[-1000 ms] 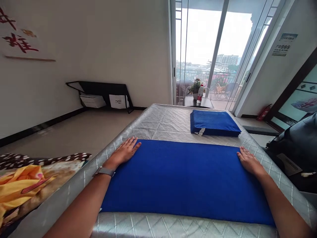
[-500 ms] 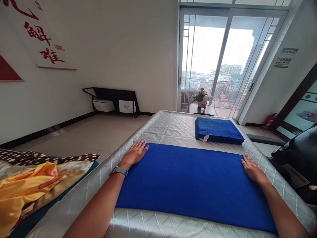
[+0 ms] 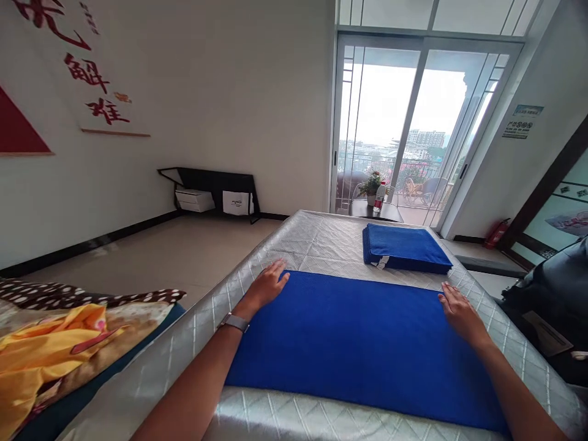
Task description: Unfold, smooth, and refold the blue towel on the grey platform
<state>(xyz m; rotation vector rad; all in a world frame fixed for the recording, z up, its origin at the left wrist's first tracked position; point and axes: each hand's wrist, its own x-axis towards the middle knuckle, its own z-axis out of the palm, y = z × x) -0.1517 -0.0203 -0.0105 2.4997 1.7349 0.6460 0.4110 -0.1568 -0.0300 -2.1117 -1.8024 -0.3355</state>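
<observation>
A blue towel [image 3: 362,343] lies spread flat across the pale quilted mattress [image 3: 321,242]. At its far left corner is my left hand [image 3: 265,286], open, fingers stretched forward and thumb over the cloth's edge. My right hand [image 3: 460,312] is at the far right corner, also open, with its fingers extended along the side edge. Neither hand grips the cloth. Beyond the towel, toward the far right of the mattress, sits a neat stack of folded blue towels [image 3: 407,245] with a white tag showing on its near side.
To the left lies rumpled yellow and patterned bedding [image 3: 59,349]. A small dark table [image 3: 390,212] with a plant and a bottle [image 3: 379,197] stands beyond the mattress by the glass doors. A black bag-like object [image 3: 560,294] is close on the right.
Both hands have moved slightly inward, the left one to the right and the right one to the left. The view has tilted up a little. The towel still lies flat.
</observation>
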